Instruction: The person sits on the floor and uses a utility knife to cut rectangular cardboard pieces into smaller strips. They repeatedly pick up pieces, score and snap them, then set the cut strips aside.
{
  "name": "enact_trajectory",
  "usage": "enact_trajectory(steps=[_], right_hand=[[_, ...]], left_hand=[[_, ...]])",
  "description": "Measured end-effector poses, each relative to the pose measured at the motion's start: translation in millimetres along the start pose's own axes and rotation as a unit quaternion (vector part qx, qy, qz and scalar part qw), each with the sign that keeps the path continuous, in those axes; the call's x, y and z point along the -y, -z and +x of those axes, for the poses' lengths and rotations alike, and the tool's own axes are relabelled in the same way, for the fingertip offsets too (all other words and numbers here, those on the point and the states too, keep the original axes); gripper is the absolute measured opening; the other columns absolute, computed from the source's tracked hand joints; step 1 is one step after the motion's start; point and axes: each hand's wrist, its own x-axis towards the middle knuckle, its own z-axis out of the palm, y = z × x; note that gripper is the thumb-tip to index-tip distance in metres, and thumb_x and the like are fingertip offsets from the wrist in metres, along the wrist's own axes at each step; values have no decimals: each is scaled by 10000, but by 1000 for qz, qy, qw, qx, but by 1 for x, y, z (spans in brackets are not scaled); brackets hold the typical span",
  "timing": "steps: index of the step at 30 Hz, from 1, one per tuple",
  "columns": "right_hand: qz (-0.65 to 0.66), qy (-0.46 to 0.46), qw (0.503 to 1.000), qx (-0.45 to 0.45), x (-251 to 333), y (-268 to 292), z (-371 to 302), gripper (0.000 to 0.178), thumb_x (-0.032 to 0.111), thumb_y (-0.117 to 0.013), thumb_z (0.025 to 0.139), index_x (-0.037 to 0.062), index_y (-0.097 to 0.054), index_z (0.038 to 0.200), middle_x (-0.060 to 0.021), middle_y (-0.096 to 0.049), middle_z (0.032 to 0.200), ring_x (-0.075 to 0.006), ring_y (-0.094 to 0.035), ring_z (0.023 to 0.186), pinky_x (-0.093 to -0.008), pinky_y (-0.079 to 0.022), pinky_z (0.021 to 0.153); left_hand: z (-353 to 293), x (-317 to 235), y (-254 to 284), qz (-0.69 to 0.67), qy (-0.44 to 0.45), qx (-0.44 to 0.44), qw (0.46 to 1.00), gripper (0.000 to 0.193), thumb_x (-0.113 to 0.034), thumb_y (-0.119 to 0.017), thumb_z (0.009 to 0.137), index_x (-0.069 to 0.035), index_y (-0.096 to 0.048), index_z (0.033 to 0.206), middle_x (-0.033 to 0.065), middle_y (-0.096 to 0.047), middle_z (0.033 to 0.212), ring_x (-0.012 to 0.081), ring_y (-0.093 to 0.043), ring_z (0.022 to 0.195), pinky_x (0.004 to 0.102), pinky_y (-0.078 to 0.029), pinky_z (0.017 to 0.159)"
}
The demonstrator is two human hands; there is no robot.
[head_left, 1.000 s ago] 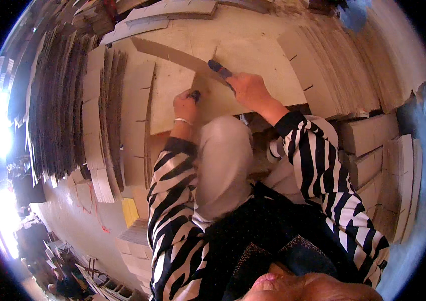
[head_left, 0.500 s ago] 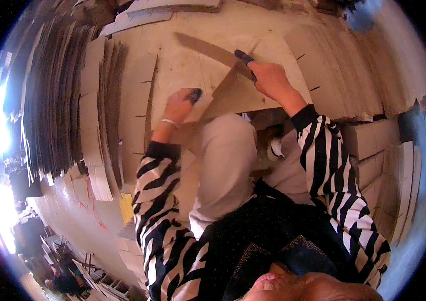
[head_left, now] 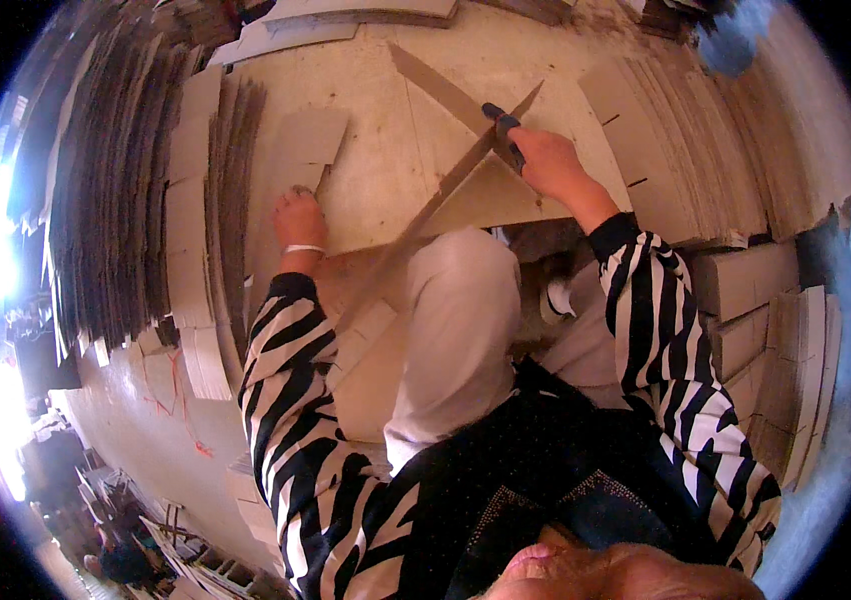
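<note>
Two long cardboard strips cross in an X over the wooden board (head_left: 375, 195). My right hand (head_left: 553, 165), with dark coverings on its fingertips, is closed around them at the crossing. One cardboard strip (head_left: 430, 82) runs to the far left; the other cardboard strip (head_left: 455, 178) slants from far right down past my left knee. My left hand (head_left: 300, 222) is at the board's left side, its fingers curled over a slotted cardboard strip (head_left: 313, 137) that lies tilted there. The left fingertips are partly hidden by the hand's back.
Tall rows of upright cardboard strips (head_left: 110, 190) stand on the left. More slotted cardboard strips (head_left: 670, 150) are stacked on the right, with cardboard bundles (head_left: 745, 280) below. Flat cardboard pieces (head_left: 345, 12) lie along the far edge. My knees (head_left: 460, 300) are under the board's near edge.
My left hand has moved left, from near the crossed strips to the slotted strip at the left, which now lies tilted. The crossed strips in my right hand have turned and shifted slightly right.
</note>
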Motion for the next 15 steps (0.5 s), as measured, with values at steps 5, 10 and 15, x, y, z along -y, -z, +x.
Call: enact_trajectory(steps=[5,10,15], right_hand=[[53,166,981,-80,29,-7,-16,251,72,-559,730,103,-608,975,-96,-634,904,-325,-615,817,-438,-493,675],[47,232,958,-161,37,2,-16,195,87,-550,732,94,-605,919,-80,-613,854,-295,-607,772,-397,-502,620],[71,248,954,-154,56,-2,-11,210,102,-549,750,106,-589,956,-76,-609,844,-285,-618,754,-400,-517,611]], left_hand=[[11,42,-1,-333,117,-30,935,201,-109,-525,776,-16,-659,893,202,-634,881,326,-616,855,445,-479,730],[60,25,-13,-375,171,28,910,246,-129,-513,767,-21,-681,910,237,-648,835,381,-622,820,456,-473,738],[48,45,-39,-301,182,-67,934,253,-156,-534,765,-51,-697,927,232,-648,850,403,-619,807,445,-477,719]])
